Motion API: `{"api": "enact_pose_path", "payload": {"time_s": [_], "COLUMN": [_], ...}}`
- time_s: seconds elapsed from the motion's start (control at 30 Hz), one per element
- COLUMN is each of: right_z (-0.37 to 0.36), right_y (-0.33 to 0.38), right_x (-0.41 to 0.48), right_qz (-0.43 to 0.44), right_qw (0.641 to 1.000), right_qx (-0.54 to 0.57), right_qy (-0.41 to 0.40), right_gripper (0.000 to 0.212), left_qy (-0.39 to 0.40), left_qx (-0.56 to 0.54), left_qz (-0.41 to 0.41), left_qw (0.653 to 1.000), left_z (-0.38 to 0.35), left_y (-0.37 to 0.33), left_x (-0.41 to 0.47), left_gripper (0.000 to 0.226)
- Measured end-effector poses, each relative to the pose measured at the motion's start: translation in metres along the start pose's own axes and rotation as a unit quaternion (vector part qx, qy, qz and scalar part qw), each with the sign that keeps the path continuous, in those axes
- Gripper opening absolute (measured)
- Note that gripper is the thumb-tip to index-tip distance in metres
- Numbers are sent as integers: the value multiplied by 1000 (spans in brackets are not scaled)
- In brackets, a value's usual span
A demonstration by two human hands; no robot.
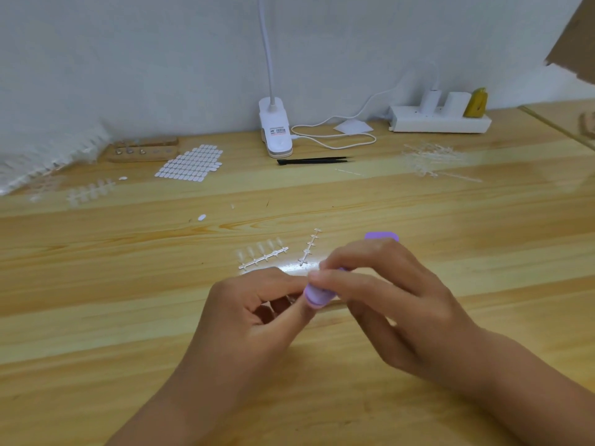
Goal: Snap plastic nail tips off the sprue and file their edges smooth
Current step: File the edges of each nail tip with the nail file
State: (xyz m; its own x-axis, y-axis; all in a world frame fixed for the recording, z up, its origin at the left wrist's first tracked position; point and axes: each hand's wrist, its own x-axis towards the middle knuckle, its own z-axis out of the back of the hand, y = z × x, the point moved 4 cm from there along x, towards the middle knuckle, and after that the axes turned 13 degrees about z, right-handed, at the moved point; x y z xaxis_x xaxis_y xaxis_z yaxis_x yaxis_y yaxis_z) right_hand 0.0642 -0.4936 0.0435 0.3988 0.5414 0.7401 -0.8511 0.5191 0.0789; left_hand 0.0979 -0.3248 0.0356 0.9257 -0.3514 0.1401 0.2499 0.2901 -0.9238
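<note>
centre frame | left hand [257, 304] pinches a tip, mostly hidden, against file [318, 296] | right hand [386, 291] grips file | sprue [264, 257] lies just above hands, tips attached | tip likely light, thin, springy, slick — pinch its sides close to filed edge

File block [318, 296]: lilac, with a paler band at its end.
Nail tips [260, 247]: clear, colourless.
Sprue [264, 258]: translucent white.
Table [128, 317]: honey-yellow wood, streaked with darker amber grain.
Clip lamp [275, 133]: white, with a black-and-red printed label.
Tweezers [314, 160]: black.
Power strip [439, 122]: white.
Plug [476, 103]: mustard yellow.
Sticker sheet [191, 164]: rows of white ovals.
Wall [128, 59]: pale grey.
</note>
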Motion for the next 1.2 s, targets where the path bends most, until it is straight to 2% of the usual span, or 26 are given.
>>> {"api": "enact_pose_path", "payload": {"time_s": [0.17,0.23,0.33,0.47,0.53,0.63,0.8,0.9,0.97,1.07,1.2], "right_z": [2,2,-3,2,3,-4,1,-6,-7,0,-3], "right_y": [-16,-9,2,-13,-7,3,-15,-3,-5,-13,1], "right_x": [-2,-2,0,-1,-1,0,-5,-4,-4,-4,-1], "right_qz": [-60,-41,7,-56,-45,-4,-86,-43,-44,-79,-38], "right_qw": [998,999,1000,998,999,1000,996,999,999,996,997], "right_qx": [-16,-5,-9,-29,-9,-2,-4,10,-3,-1,35], "right_qy": [15,-3,22,5,-19,-3,-28,-27,-23,-51,-64], "right_gripper": [35,32,34,33,31,32,32,28,28,29,30], "left_qy": [-28,-33,-31,-43,-44,-57,-101,-124,-135,-134,-106], "left_qx": [-3,-5,20,13,21,45,88,133,150,133,107], "left_qz": [25,23,3,23,10,-18,-23,-52,-63,-56,-64], "left_qw": [999,999,999,999,999,997,991,982,977,980,987], "left_z": [1,2,3,2,2,4,6,8,9,9,9], "left_y": [4,2,0,4,1,-4,-5,-8,-9,-9,-13], "left_x": [1,1,1,2,2,0,-1,-2,-3,-2,-2], "left_gripper": [6,7,9,8,9,7,9,8,8,12,11]}}
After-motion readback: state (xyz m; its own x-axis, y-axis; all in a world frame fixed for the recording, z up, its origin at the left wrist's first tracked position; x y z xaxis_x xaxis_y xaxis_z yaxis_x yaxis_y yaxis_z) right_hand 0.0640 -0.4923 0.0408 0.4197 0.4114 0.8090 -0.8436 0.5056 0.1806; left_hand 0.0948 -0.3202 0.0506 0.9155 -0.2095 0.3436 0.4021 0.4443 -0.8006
